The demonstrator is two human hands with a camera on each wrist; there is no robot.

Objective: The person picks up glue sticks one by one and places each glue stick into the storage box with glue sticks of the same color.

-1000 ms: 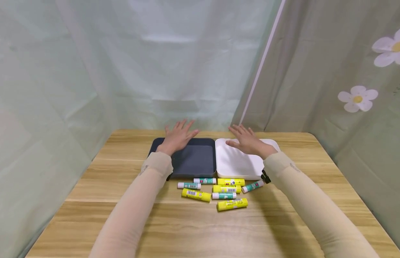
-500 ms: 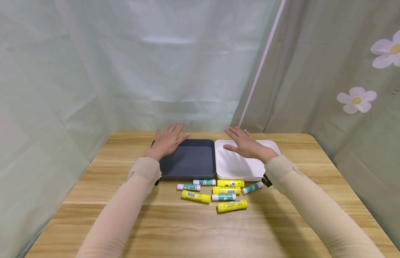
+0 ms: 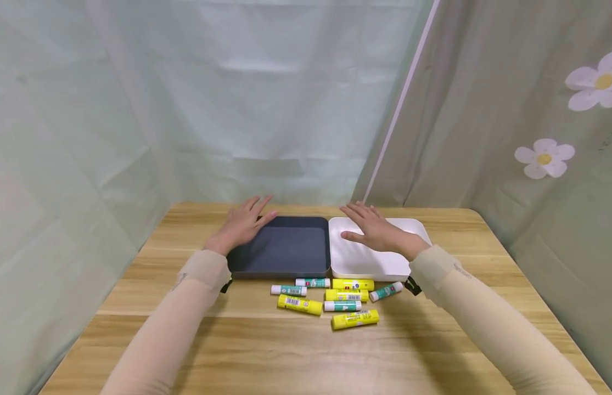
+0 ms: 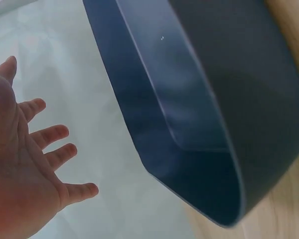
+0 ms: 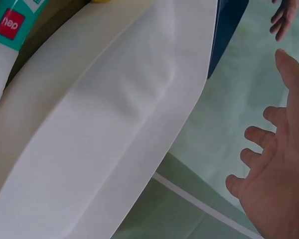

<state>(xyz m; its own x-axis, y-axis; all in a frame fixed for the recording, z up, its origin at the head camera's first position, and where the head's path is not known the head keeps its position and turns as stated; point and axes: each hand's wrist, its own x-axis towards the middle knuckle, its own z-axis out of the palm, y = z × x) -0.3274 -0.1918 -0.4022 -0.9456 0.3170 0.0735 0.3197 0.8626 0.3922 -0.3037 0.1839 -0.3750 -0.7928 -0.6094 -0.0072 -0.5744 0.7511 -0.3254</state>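
Observation:
My left hand is over the left end of a dark blue tray, fingers spread and holding nothing. Over the white tray hovers my right hand, also with its fingers spread apart. In the left wrist view the palm faces the tray's side from a distance. Before the trays lie several glue sticks: thick yellow ones such as the nearest yellow glue stick, and slimmer white-and-green ones such as the slanted green glue stick. Neither hand touches any of them.
Both trays stand side by side on a wooden table, near its far edge. Pale curtains hang behind and at the sides, the right one with white flowers. Black wrist straps show at the cuffs.
My left hand has drifted left and a little nearer, uncovering more of the dark tray. The right hand has barely moved. The glue sticks and trays lie as before, while the view has tilted slightly.

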